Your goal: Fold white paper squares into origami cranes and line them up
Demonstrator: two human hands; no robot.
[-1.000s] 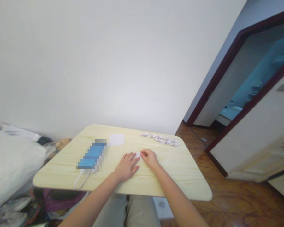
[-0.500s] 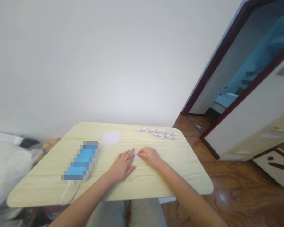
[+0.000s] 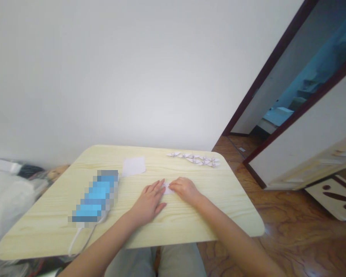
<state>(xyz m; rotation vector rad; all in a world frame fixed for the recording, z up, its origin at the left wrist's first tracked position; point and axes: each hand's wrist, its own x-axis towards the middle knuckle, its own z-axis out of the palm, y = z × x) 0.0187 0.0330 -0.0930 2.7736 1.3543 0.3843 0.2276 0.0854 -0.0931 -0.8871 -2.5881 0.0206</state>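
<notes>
A small piece of white paper (image 3: 167, 189) lies on the table between my two hands, partly covered by my fingers. My left hand (image 3: 150, 199) rests flat with its fingers stretched out, the fingertips on the paper's left side and the thumb apart. At the paper's right edge, my right hand (image 3: 187, 191) has its fingers bent and drawn together in a pinch on it. Beyond my left hand is a stack or sheet of white square paper (image 3: 133, 166). Several folded white paper pieces (image 3: 194, 158) lie in two rows near the far right edge.
The pale wooden table (image 3: 219, 215) stands against a white wall. On its left side lies a device with a blurred blue screen (image 3: 95, 198), its white cable (image 3: 75, 240) running over the near edge. Piled goods (image 3: 8, 192) are at the left. An open doorway (image 3: 272, 92) is at the right.
The view has shifted slightly. My hands stay at the paper in nearly the same pose, with a small movement of the right fingers.
</notes>
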